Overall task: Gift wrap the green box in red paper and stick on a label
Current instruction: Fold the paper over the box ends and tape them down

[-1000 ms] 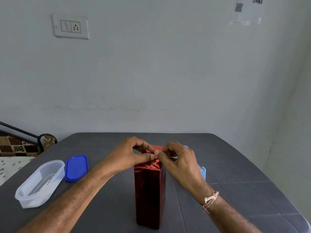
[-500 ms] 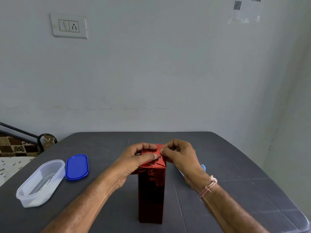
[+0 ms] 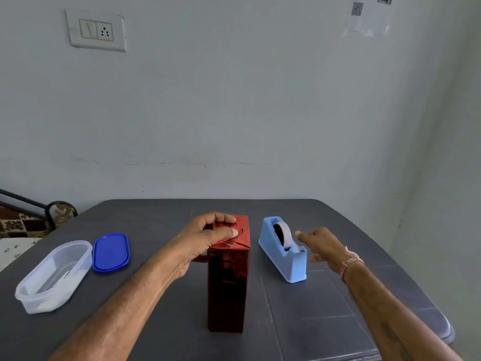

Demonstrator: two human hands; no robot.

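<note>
Head view. The box (image 3: 227, 287) stands upright on its narrow end at the centre of the dark grey desk (image 3: 325, 313), fully covered in glossy red paper (image 3: 229, 272); none of its own surface shows. The paper's folded flaps meet on the top face.

The left hand (image 3: 200, 242) grips the top of the box. Its fingers (image 3: 223, 218) curl over the far upper edge, and its thumb (image 3: 229, 233) presses the folded flaps down onto the top face.

The right hand (image 3: 321, 246) is well apart from the left hand. It is stretched out with relaxed fingers and holds nothing, and it is slightly motion-blurred. Its forefinger tip lies just beside the tape roll (image 3: 284, 234); whether the two touch cannot be told. A thread bracelet (image 3: 350, 262) circles the right wrist.

A light blue tape dispenser (image 3: 291, 267) carrying the roll stands on the desk just right of the box, between the box and the right hand.

At the left of the desk lies an open oval container (image 3: 52, 278) of clear plastic. Its blue lid (image 3: 111, 251) lies flat beside it.

On the wall behind the desk are a switch-and-socket plate (image 3: 96, 31) at upper left and a sheet with a QR code (image 3: 368, 14) at upper right.
</note>
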